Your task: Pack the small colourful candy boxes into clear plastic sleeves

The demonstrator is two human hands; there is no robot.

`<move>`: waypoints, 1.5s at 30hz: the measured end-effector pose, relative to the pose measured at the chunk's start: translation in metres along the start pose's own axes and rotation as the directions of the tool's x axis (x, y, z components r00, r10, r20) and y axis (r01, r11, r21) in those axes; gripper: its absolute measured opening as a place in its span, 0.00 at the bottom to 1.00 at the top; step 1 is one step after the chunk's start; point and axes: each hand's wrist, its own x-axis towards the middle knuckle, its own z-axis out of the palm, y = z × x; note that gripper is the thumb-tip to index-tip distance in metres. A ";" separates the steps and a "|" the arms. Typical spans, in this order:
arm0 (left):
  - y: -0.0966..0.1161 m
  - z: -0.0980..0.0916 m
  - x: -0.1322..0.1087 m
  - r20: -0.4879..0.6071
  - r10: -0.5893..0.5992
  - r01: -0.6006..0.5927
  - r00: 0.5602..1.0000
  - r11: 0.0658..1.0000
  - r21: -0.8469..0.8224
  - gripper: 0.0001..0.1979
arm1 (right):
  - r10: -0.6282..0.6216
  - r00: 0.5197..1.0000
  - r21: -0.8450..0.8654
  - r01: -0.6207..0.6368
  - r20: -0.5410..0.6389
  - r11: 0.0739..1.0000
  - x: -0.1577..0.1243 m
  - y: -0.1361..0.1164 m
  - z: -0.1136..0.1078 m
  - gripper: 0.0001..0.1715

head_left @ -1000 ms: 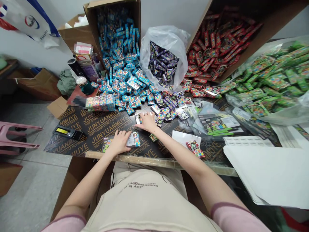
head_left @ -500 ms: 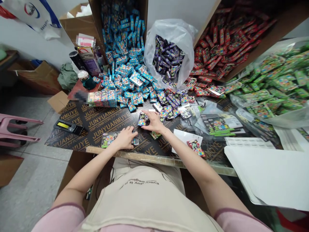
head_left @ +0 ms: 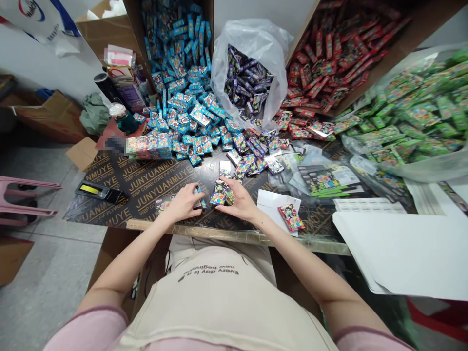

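My left hand (head_left: 187, 201) is curled round a small blue box (head_left: 200, 196) on the table, fingertips on its far and near ends. A flat printed packet (head_left: 161, 206) lies partly beneath that hand. To the right, my right hand (head_left: 239, 201) grips a small purple box (head_left: 218, 192) between thumb and fingers, low over the table. Beside it, partly covered by the fingers, is a green box (head_left: 229, 197). A red box (head_left: 291, 217) rests on white paper (head_left: 263, 199) right of my right forearm.
Loose blue boxes (head_left: 183, 102) spill from a carton at the back. Purple boxes fill a clear plastic bag (head_left: 280, 92). Red boxes (head_left: 310, 87) and green boxes (head_left: 417, 117) are heaped to the right. A tape dispenser (head_left: 98, 191) lies left; white sheets (head_left: 402, 253) overhang the front right.
My right hand has drawn the purple box nearer, bringing it beside the green box. My left hand stays at the blue box. The whole view has shifted slightly.
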 end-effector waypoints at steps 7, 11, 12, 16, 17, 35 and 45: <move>0.001 -0.002 -0.001 -0.003 0.067 -0.067 0.998 0.997 -0.036 0.17 | -0.041 0.998 -0.041 0.040 -0.038 0.998 -0.008 -0.009 -0.003 0.48; 0.004 -0.002 -0.002 -0.030 0.081 -0.083 0.996 0.995 -0.062 0.16 | -0.060 0.998 -0.156 0.056 -0.024 0.986 -0.009 -0.016 -0.004 0.44; 0.004 -0.002 -0.002 -0.042 0.079 -0.082 0.996 0.994 -0.074 0.16 | -0.050 0.998 -0.189 0.041 -0.043 0.981 -0.010 -0.016 -0.004 0.42; 0.005 -0.006 -0.002 -0.156 -0.002 -0.028 0.988 0.981 -0.190 0.23 | 0.126 0.980 -0.283 -0.166 -0.152 0.945 -0.009 -0.005 0.001 0.36; 0.005 -0.007 -0.002 -0.194 -0.024 -0.022 0.981 0.972 -0.233 0.28 | 0.171 0.976 -0.293 -0.204 -0.134 0.934 -0.009 -0.001 0.003 0.36; 0.025 0.008 -0.001 -0.126 0.081 -0.128 0.989 0.895 -0.427 0.54 | -0.144 0.936 0.198 0.083 0.320 0.977 0.001 -0.010 -0.001 0.48; 0.013 0.014 -0.010 -0.092 -0.046 0.008 0.995 0.929 -0.371 0.59 | -0.095 0.986 0.160 0.072 0.135 0.984 -0.003 -0.016 -0.013 0.44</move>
